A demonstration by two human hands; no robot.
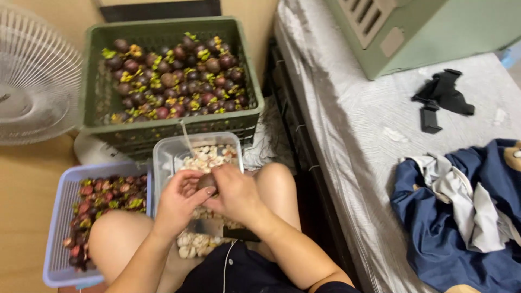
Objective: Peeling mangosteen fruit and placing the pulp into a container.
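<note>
Both hands, left hand and right hand, grip one mangosteen above the clear tub, mid-peel; prying it apart likely needs a firm twist.

A matt green plastic crate is sitting by a clear, glossy plastic tub. Rumpled blue cloth is lying on a coarse woven mat.
</note>
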